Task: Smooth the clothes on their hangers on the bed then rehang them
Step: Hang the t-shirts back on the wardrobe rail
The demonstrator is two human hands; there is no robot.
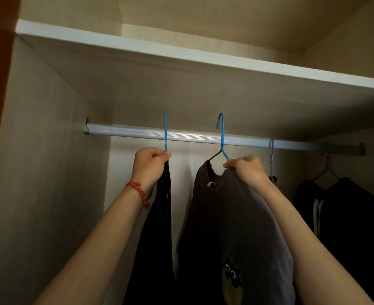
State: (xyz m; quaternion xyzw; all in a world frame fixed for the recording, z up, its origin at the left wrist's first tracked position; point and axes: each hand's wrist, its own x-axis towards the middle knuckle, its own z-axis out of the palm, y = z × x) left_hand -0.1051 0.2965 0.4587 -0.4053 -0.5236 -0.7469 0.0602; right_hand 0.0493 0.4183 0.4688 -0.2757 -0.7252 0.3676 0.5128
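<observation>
I face an open wardrobe with a silver rail [124, 131] across it. My left hand [150, 165] grips a blue hanger [165, 130] at its neck, and a dark garment [159, 238] hangs edge-on below it. My right hand [246, 170] grips the shoulder of a second blue hanger [221, 137] that carries a grey-brown T-shirt [230, 227] with a cartoon print. Both hooks stand up in front of the rail, their tips above it. Whether either hook rests on the rail is not clear.
A pale purple hanger [272, 157] hangs on the rail just right of my right hand. Further right a black hooded top [344, 208] hangs on a dark hanger. A shelf [181, 53] runs above the rail. The wardrobe's side wall [38, 150] stands at the left.
</observation>
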